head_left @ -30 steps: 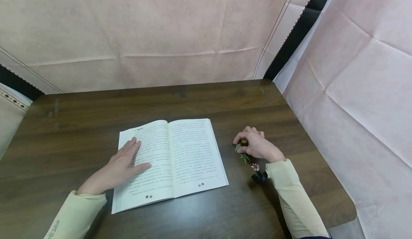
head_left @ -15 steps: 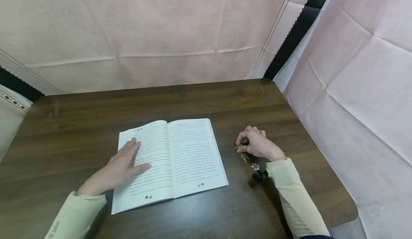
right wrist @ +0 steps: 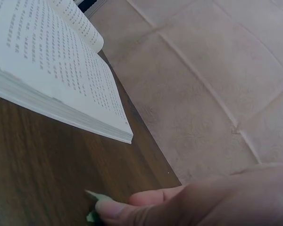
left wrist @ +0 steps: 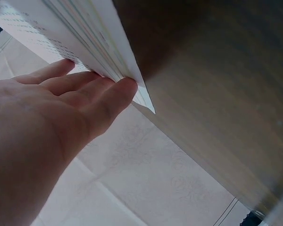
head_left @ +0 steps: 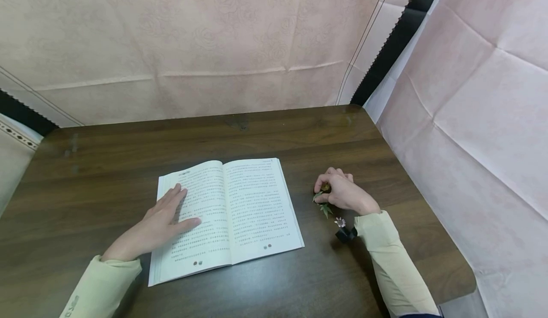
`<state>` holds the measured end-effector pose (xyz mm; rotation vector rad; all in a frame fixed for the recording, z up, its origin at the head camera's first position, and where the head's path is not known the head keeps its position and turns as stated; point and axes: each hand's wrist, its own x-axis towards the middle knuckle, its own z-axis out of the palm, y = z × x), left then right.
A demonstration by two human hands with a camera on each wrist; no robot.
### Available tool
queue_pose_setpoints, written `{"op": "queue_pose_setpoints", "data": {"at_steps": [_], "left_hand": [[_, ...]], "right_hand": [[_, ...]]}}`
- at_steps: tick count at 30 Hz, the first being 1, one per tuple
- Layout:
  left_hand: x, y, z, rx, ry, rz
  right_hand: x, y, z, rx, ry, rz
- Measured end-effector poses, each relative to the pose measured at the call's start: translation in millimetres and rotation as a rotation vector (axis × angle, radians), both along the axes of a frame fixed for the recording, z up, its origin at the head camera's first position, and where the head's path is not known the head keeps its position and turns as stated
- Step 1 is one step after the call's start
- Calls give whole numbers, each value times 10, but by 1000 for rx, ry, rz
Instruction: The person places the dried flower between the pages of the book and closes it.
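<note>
An open book (head_left: 261,203) lies on the wooden table, printed text on both pages. My left hand (head_left: 156,225) rests on its left page with fingers extended and thumb spread. The left wrist view shows the fingertips (left wrist: 127,84) at the book's outer page edges. To the right of the book, my right hand (head_left: 344,195) pinches a small sprig with green leaves (head_left: 326,210) between thumb and curled fingers. A small pale flower (head_left: 340,222) shows just below the leaves. In the right wrist view, a leaf tip (right wrist: 96,195) pokes out past the thumb; the palm hides the rest.
The dark wooden table (head_left: 265,137) ends at a far edge and a slanting right edge. Pale patterned cloth (head_left: 192,46) hangs behind it and along the right side. A small black device (head_left: 345,234) sits at the right wrist.
The fingertips of my right hand have shifted slightly to the right with the sprig. My left hand and the book stay where they were.
</note>
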<state>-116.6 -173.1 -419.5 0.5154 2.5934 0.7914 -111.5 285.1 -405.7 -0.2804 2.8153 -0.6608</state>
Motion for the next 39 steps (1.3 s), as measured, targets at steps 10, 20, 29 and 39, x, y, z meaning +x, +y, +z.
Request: {"op": "queue_pose_setpoints", "data": {"at_steps": [10, 20, 29, 39], "left_hand": [[-2, -7, -12, 6, 12, -5], [9, 23, 27, 3, 15, 9], [23, 87, 59, -13, 34, 16], [21, 131, 86, 7, 65, 8]], "right_hand": [[8, -62, 43, -23, 40, 9], [-27, -229, 113, -250, 75, 67], [-47, -502, 155, -514, -38, 142], [-79, -781, 49, -531, -79, 135]]}}
